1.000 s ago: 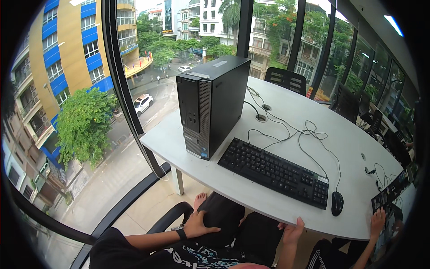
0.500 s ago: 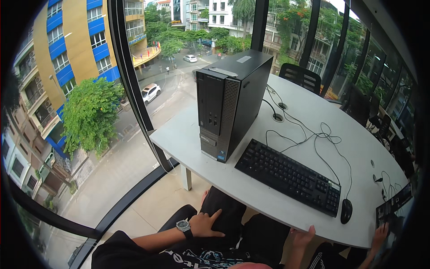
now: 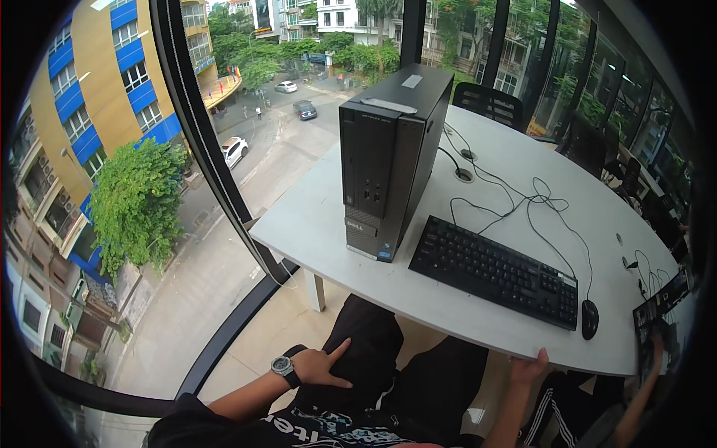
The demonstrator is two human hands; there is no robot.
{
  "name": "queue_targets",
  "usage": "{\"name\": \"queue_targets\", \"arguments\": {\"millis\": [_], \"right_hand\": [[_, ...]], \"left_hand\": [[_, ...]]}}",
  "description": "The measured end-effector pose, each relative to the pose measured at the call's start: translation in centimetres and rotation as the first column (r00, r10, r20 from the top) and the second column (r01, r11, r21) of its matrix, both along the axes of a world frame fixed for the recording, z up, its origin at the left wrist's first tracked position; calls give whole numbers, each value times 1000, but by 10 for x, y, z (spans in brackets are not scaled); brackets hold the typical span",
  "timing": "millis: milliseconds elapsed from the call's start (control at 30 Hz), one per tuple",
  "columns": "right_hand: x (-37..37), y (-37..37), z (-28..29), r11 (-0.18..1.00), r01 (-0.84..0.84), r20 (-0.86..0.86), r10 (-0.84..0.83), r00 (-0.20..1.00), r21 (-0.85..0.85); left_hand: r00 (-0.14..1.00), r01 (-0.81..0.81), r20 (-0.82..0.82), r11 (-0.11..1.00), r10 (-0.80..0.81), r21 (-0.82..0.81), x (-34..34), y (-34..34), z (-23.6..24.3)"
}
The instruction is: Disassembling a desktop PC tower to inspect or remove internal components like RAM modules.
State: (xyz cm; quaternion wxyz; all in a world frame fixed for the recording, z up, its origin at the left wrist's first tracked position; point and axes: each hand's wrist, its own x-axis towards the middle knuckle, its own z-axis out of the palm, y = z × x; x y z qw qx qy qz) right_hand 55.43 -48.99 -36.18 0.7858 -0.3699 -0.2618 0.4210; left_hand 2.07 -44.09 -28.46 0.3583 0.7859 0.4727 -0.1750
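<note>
My left hand [image 3: 321,367] lies on my dark-trousered thigh with thumb and forefinger spread, holding nothing; a wristwatch [image 3: 283,366] is on that wrist. At the near edge of the white table [image 3: 470,328], my right hand [image 3: 528,369] grips the rim, its thumb up against the edge and the other fingers partly hidden. Above that hand, on the tabletop, are a black keyboard [image 3: 497,275] and a black mouse [image 3: 590,319], both wired. A black desktop computer tower [image 3: 385,172] stands upright left of the keyboard. Neither hand touches these three.
Loose cables [image 3: 534,200] run to round holes in the tabletop. At the lower right, another person's forearm [image 3: 644,392] reaches toward a dark screen-like device [image 3: 661,302]. A black chair [image 3: 487,104] stands beyond the table. Tall windows with a street outside enclose the left.
My view has shifted, so the tower and keyboard appear farther right. My right hand is now closer against the table edge. My left hand stays on my thigh. A dark car shows outside.
</note>
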Motion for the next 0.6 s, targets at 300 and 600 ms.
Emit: {"name": "queue_targets", "arguments": {"millis": [300,600], "right_hand": [[-26,9,36,995,68,60,-64,996,-68],[-43,-9,-32,976,52,384,34,923,-211]], "left_hand": [[996,3,93,989,-17,147,-21,-15,18],[996,86,-35,996,-85,21,-21,30,-17]]}}
